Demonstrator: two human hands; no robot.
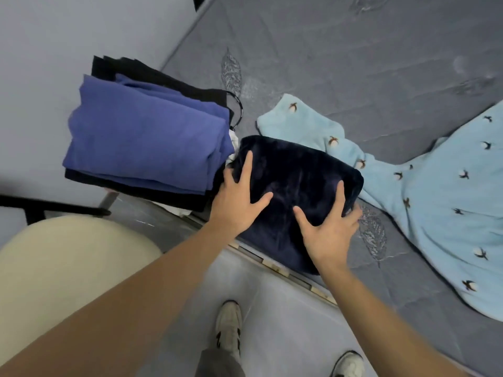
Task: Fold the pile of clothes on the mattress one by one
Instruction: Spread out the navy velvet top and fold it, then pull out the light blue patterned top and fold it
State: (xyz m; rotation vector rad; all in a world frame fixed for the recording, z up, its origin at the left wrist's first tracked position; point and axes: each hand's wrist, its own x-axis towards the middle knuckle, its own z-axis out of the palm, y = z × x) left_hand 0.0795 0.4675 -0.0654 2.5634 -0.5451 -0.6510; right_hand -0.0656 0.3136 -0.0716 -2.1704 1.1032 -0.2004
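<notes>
While your left hand point(239, 198) and right hand point(330, 227) press spread flat, they smooth the folded navy garment point(294, 180) beside the folded stack point(147, 137) on the mattress point(353, 63).

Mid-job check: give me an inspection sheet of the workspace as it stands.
Surface: grey mattress, quilted.
Job's things: folded navy garment at the near edge; stack of folded clothes beside it, blue on top; light blue patterned garment spread unfolded.
Clutter: nothing seen.
Hands: left hand and right hand flat on the navy garment.
Cables: black cord by the stack.
Surroundings: pale floor, cream seat.
</notes>
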